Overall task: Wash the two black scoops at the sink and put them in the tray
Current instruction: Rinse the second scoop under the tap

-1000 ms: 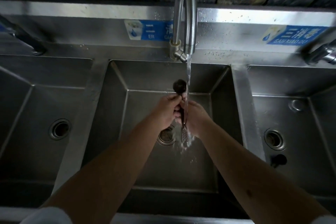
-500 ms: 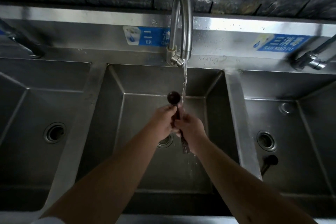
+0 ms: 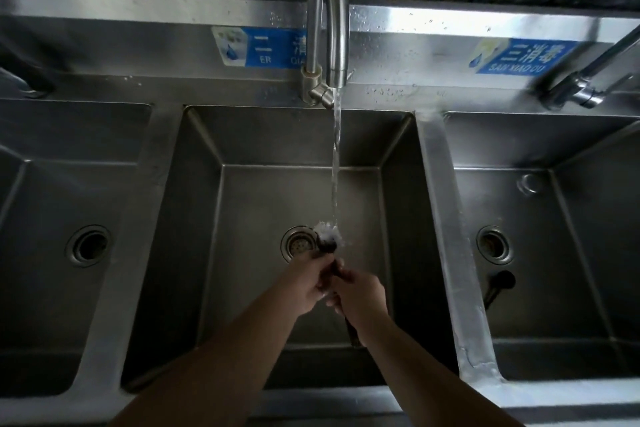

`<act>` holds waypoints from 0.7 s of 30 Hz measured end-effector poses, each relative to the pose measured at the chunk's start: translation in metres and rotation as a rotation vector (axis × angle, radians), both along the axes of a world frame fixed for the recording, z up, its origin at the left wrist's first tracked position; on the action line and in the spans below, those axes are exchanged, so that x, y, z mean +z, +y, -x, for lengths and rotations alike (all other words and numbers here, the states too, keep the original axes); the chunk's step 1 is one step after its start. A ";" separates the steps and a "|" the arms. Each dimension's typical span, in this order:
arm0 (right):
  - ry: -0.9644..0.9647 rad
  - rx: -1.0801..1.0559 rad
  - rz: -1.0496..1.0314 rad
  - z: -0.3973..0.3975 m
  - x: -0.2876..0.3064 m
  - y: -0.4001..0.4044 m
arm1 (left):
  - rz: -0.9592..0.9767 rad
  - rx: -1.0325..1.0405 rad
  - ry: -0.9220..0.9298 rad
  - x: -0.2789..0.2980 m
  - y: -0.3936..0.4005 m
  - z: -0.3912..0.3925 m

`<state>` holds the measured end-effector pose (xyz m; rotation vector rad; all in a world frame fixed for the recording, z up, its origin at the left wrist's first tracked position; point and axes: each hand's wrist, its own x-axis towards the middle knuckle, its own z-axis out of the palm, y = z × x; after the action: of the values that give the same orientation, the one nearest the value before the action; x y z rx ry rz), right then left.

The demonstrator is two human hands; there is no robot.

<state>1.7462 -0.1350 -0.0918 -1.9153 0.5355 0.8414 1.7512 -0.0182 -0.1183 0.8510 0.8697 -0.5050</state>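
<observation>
— Looking down into the middle basin (image 3: 242,135): where is the scoop being washed?

— Both hands have it over that basin. The black scoop (image 3: 328,243) has its bowl right under the water stream (image 3: 335,163) from the gooseneck faucet (image 3: 329,10); water splashes white on the bowl. Its handle runs back toward six o'clock between the hands and pokes out below the right wrist.

— How is each grip?

— The left hand (image 3: 308,282) is clenched around the handle just behind the bowl. The right hand (image 3: 362,295) is closed on the handle lower down, its fingers touching the left hand's.

— And the drain?

— The middle drain strainer (image 3: 298,246) sits just at nine o'clock of the scoop's bowl, on the basin floor below it.

— The second one?

— The other black scoop (image 3: 498,286) lies on the floor of the right basin (image 3: 588,156), at about three o'clock from the hands, near that basin's drain (image 3: 493,244) and close to the dividing wall. Nobody touches it.

— Anything else?

— Blue labels (image 3: 519,55) on the backsplash, and a second tap (image 3: 581,87) at two o'clock.
</observation>
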 end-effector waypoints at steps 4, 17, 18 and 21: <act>0.085 -0.084 -0.133 0.001 0.001 -0.002 | -0.017 -0.037 -0.036 -0.001 0.002 0.006; 0.116 -0.305 -0.472 -0.054 0.028 0.025 | -0.069 -0.102 -0.230 0.020 0.015 -0.039; 0.100 -0.315 -0.491 -0.061 0.033 0.028 | -0.078 -0.082 -0.247 0.024 0.017 -0.046; 0.049 -0.327 -0.581 -0.083 0.051 0.036 | -0.110 -0.047 -0.305 0.040 0.026 -0.069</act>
<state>1.8293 -0.0985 -0.0408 -1.2410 0.5428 0.7307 1.8202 0.0081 -0.0783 1.0204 0.6021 -0.3579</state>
